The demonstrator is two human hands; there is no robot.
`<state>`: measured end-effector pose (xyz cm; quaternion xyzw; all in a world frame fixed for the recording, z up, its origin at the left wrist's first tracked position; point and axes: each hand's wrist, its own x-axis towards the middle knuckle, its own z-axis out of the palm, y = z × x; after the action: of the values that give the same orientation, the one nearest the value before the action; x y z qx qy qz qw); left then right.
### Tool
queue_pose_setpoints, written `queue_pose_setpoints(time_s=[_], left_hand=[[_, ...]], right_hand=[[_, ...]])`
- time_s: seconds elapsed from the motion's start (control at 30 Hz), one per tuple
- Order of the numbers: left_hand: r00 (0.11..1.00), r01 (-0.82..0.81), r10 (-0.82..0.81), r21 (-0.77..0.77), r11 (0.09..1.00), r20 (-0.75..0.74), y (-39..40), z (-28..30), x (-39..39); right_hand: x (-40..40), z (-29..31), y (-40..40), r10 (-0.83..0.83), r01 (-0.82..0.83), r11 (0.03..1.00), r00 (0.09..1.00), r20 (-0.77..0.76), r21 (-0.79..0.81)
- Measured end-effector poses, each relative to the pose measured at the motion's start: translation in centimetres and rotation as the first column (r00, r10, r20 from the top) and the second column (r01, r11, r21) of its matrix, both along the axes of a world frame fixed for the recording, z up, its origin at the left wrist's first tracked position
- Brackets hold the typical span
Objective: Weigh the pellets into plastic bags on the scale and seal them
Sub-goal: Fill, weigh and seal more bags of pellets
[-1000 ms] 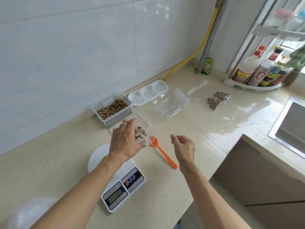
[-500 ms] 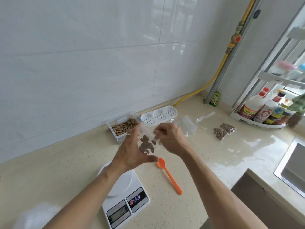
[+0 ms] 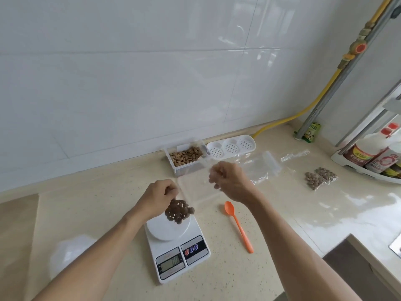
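My left hand (image 3: 157, 195) and my right hand (image 3: 231, 181) pinch the two top corners of a clear plastic bag (image 3: 196, 192), stretched between them above the counter. Brown pellets (image 3: 179, 211) hang bunched in its lower left corner, just over the white scale (image 3: 176, 246). A clear tub of pellets (image 3: 186, 157) stands by the wall. Two filled bags of pellets (image 3: 321, 180) lie to the right. An orange spoon (image 3: 238, 227) rests right of the scale.
Empty clear bags (image 3: 260, 167) lie behind my right hand. A white perforated tray (image 3: 231, 146) sits by the wall. Sauce bottles on a corner rack (image 3: 375, 161) stand at far right. A white lid (image 3: 69, 257) lies at the left. The counter edge drops at lower right.
My hands have moved apart, pulling the bag's top wide; the pellets slid down to the left corner above the scale plate. The view has tilted up.
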<state>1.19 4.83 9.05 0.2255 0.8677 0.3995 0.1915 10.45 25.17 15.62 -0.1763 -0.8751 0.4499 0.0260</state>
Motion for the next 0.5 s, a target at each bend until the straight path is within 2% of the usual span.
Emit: queue_pose_setpoints(time_s=[0.23,0.33,0.5], left_hand=[[0.997,-0.061,0.057,-0.082,0.995,-0.05,-1.8,-2.1,-1.1],[0.996,-0.055,0.044,-0.144,0.988,-0.081,-1.5,-3.6,-1.4],[0.969,-0.073,0.005,-0.266,0.961,-0.248,-0.4,-5.4,-1.4]], right_hand=[[-0.2,-7.4,-0.7,-0.167,0.204,0.956,0.97,0.177,-0.213],[-0.5,-9.5,-0.8,-0.2,0.252,0.939,0.954,0.224,-0.235],[-1.3,-11.9,-0.2,-0.245,0.308,0.928,0.929,0.277,-0.21]])
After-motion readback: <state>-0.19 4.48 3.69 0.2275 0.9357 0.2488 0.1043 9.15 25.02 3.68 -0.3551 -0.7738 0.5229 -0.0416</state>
